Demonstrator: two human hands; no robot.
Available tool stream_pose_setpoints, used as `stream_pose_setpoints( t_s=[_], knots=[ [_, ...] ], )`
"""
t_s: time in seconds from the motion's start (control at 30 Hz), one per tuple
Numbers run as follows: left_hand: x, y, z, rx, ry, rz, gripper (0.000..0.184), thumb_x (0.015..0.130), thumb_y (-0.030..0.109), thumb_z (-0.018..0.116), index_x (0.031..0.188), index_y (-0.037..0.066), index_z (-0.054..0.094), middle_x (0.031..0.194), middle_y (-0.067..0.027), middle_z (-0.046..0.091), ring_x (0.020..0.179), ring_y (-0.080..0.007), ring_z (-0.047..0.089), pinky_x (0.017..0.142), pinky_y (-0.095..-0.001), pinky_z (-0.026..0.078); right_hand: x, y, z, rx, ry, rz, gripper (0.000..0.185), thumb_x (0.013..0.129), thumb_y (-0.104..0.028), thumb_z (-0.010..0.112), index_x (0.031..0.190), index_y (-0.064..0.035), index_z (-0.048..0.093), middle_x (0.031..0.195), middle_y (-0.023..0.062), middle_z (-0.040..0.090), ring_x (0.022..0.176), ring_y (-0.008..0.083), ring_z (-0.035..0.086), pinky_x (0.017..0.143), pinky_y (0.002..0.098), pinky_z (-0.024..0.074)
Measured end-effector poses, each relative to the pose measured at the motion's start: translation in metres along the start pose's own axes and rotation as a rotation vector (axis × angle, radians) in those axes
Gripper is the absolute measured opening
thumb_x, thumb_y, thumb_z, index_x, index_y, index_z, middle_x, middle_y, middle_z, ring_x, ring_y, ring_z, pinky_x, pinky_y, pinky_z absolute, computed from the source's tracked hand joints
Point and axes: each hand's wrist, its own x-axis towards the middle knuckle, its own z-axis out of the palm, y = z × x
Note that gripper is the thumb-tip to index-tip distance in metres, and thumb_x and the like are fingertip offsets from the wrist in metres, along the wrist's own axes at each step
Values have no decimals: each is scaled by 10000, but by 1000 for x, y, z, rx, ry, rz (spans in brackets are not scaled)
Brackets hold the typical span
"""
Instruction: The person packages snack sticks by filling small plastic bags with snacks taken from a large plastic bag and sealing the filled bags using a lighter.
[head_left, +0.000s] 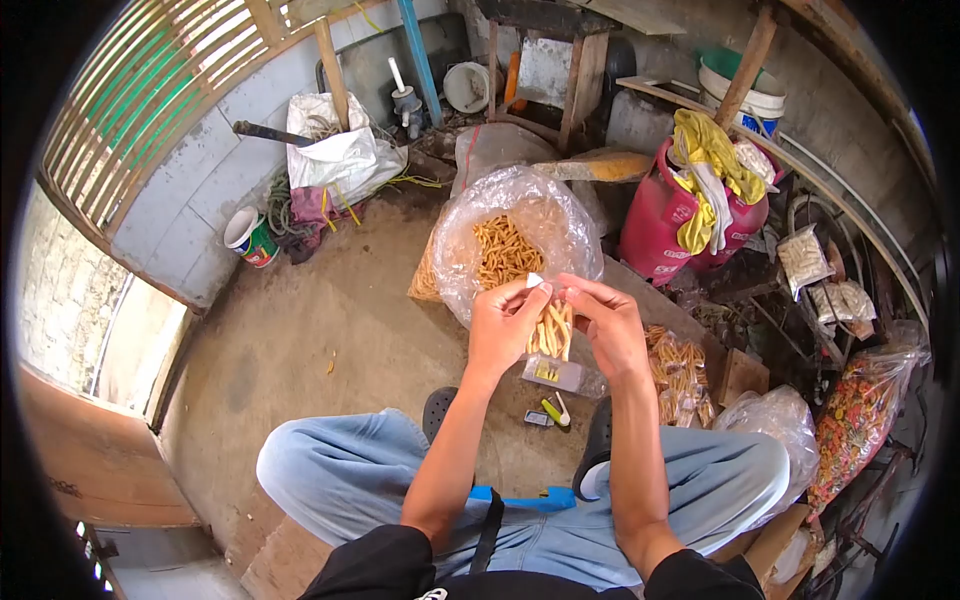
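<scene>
The left hand point(497, 325) and right hand point(616, 328) pinch the small packet point(550, 338) shut-fingered near its top, seemingly so its sticks point(557, 322) hang upright; the big bag point(572, 228) gapes just beyond, within easy reach.

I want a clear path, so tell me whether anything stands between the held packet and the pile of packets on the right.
Yes: in this view, the right hand and its wrist stand between the small packet and the packet pile; I see nothing else.
</scene>
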Motion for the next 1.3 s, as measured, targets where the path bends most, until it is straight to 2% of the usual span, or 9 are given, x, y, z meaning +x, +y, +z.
stream_pose_setpoints(
  t_s=[0.17,0.27,0.53,0.63,0.77,0.93,1.07,1.23,1.3],
  knots=[
    [-7,-5,2,37,13,29,168,877,69,624,979,-60,658,857,-66,676,756,-70,611,647,-208,494,-2,8,-6,14,-6,-12,208,805,-54,691,994,32,689,909,69,683,776,106,616,704,227,484],
    [-9,-6,5,6,19,75,156,859,58,648,969,-53,660,859,-68,677,762,-73,611,660,-211,494,-4,11,-8,-149,-44,-206,209,799,-27,693,998,37,686,903,76,682,781,107,621,707,224,488],
    [-11,7,8,111,15,137,101,835,58,687,885,-24,656,823,-42,670,744,-63,602,649,-198,477,-18,5,7,-433,178,-416,141,816,-4,678,948,44,686,889,74,682,776,93,615,698,212,485],
    [-8,8,4,11,-95,90,76,830,48,689,859,-11,651,809,-36,668,727,-50,593,624,-200,471,-18,4,5,-272,81,-404,145,821,0,669,960,40,681,897,79,681,782,95,614,707,217,487],
    [-11,5,9,-5,4,103,87,831,30,680,800,3,604,797,-38,660,711,-43,584,599,-195,465,-16,5,5,-265,69,-366,151,829,-4,658,974,36,676,910,83,680,802,103,616,730,233,490],
    [-12,-2,11,-34,53,197,136,843,17,655,758,18,549,769,-27,639,707,-35,572,579,-183,451,-17,3,3,123,-81,-10,186,829,-14,655,1009,31,665,967,72,662,841,113,610,772,246,478],
    [-14,1,11,24,89,205,178,853,28,643,727,28,519,738,-9,607,677,-22,547,545,-188,431,-16,10,5,146,-28,-36,171,817,-3,663,984,29,679,954,63,653,827,113,605,758,245,474],
    [-16,3,12,22,146,139,188,858,17,643,718,52,522,748,-5,611,672,-30,548,564,-183,429,-19,10,12,-399,34,-444,143,812,-11,666,947,-19,714,914,75,649,783,134,615,682,262,484],
    [-14,-1,7,-173,163,51,245,866,46,643,675,57,490,694,13,576,616,-18,506,535,-190,418,-21,5,14,-593,25,-586,165,798,-11,672,956,-33,713,911,90,641,776,167,619,677,279,491]
  ],
)
